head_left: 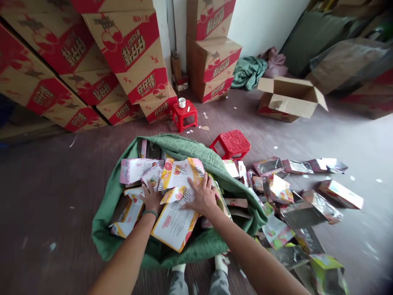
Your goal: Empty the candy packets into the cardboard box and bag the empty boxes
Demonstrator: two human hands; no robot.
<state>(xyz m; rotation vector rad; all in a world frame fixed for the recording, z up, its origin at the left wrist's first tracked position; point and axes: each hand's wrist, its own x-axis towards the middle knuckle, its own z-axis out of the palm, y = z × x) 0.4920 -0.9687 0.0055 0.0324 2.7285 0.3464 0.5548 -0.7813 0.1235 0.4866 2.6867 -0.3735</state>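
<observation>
In front of my feet stands a large green woven sack, its mouth wide and its rim rolled outward. Flattened printed cartons fill it, among them a white and yellow carton with grapefruit pictures and a pink and white carton. My left hand lies on the cartons left of the middle, fingers spread. My right hand rests with fingers apart on the grapefruit cartons, right of the middle. Neither hand grips anything. The cartons deeper in the sack are hidden.
Torn cartons lie scattered on the floor at the right. Behind the sack are a red stool and a smaller red stool bearing a white cup. Stacked boxes line the wall. An opened box stands at the back right.
</observation>
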